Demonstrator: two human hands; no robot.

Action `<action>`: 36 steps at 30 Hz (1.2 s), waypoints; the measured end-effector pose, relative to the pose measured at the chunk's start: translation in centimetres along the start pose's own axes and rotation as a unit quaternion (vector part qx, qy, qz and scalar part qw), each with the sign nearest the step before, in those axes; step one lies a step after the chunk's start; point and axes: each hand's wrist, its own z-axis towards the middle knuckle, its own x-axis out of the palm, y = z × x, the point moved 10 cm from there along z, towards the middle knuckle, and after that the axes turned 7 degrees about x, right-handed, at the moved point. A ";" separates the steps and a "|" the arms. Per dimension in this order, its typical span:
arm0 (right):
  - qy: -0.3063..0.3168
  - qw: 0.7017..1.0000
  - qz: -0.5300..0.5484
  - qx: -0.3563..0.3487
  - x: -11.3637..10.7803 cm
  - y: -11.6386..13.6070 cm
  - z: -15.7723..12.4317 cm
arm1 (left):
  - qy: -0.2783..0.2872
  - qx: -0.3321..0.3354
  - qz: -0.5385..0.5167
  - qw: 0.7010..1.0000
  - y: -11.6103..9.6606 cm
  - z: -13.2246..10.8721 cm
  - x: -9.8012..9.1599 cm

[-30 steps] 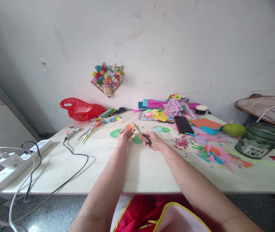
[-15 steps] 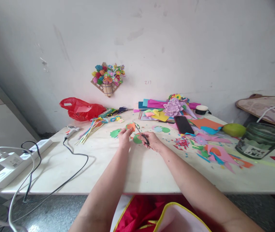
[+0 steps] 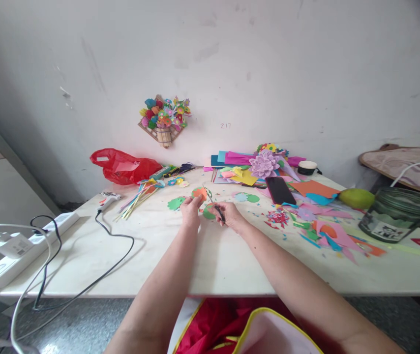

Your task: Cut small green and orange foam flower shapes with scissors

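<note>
Pinched in my left hand (image 3: 191, 210) is a small orange piece of craft sheet (image 3: 199, 193), held just above the table. My right hand (image 3: 230, 216) is closed around the dark handles of a pair of scissors (image 3: 219, 212), whose blades point up and left beside the orange piece. Below and between my hands lies a green round piece (image 3: 209, 212). A green scalloped piece (image 3: 175, 203) rests left of my left hand. Beyond my right hand are a pale blue scalloped piece (image 3: 240, 197) and another green circle (image 3: 253, 197).
A glue gun (image 3: 109, 200) and power strip (image 3: 29, 246) with cables lie left. A red plastic bag (image 3: 125, 167) sits at the back. To the right are a phone (image 3: 281, 191), colourful scraps (image 3: 337, 236), a green fruit (image 3: 356, 198) and a glass jar (image 3: 398, 216).
The scissors in my right hand have turned to a steeper angle, and that hand has shifted slightly. My left hand stays almost still with the orange piece.
</note>
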 end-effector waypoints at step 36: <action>-0.045 0.997 -0.033 0.055 0.1 -1.3 1.0 | 0.018 -0.045 0.025 0.998 0.3 0.8 -0.6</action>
